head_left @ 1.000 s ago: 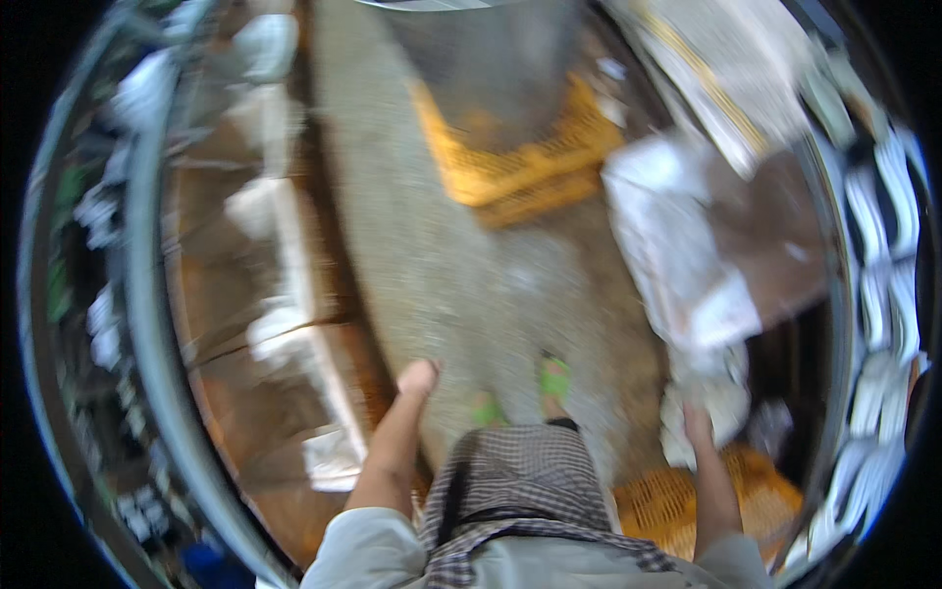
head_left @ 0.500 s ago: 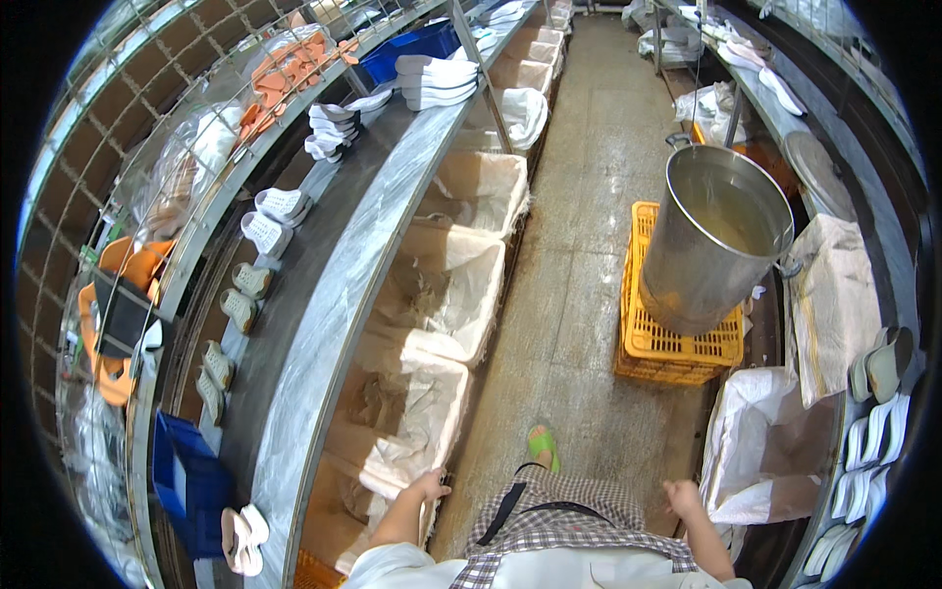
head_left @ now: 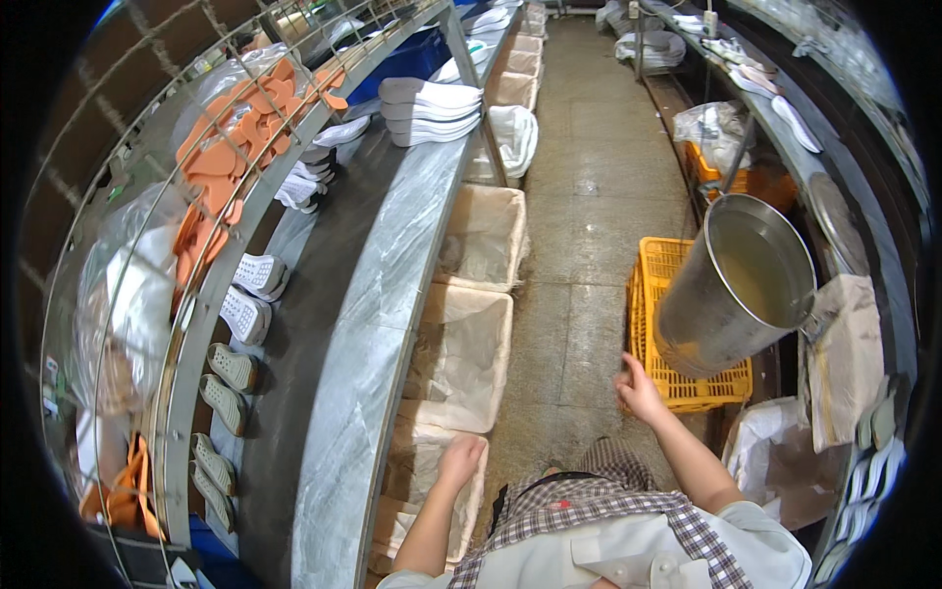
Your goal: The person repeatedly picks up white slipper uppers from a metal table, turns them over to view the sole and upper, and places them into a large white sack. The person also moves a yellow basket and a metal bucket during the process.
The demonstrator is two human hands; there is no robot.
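Note:
My left hand (head_left: 461, 459) hangs over the lined bins beside the bench, its fingers curled in with nothing seen in them. My right hand (head_left: 640, 391) is held out over the aisle by the yellow crate (head_left: 653, 324); its fingers are partly bent and apart, and it holds nothing. On that crate stands a tall steel pot (head_left: 692, 319) of cloudy liquid. Left of me, pairs of grey-green shoes (head_left: 226, 404) and white perforated shoes (head_left: 257, 294) line the dark belt. A stack of white soles (head_left: 430, 110) lies farther along the marble-patterned bench edge (head_left: 365, 334).
Cloth-lined bins (head_left: 456, 358) run along the aisle's left side. Orange cut pieces (head_left: 226, 157) lie behind a wire mesh. On the right are a lined bin (head_left: 765, 442), a pale sack (head_left: 844, 353) and a shelf of soles (head_left: 795, 123). The aisle floor (head_left: 564, 236) looks wet.
I have moved forward along the aisle, so the belt, bins and pot sit closer. My right hand has swung forward and up; my left has moved forward too.

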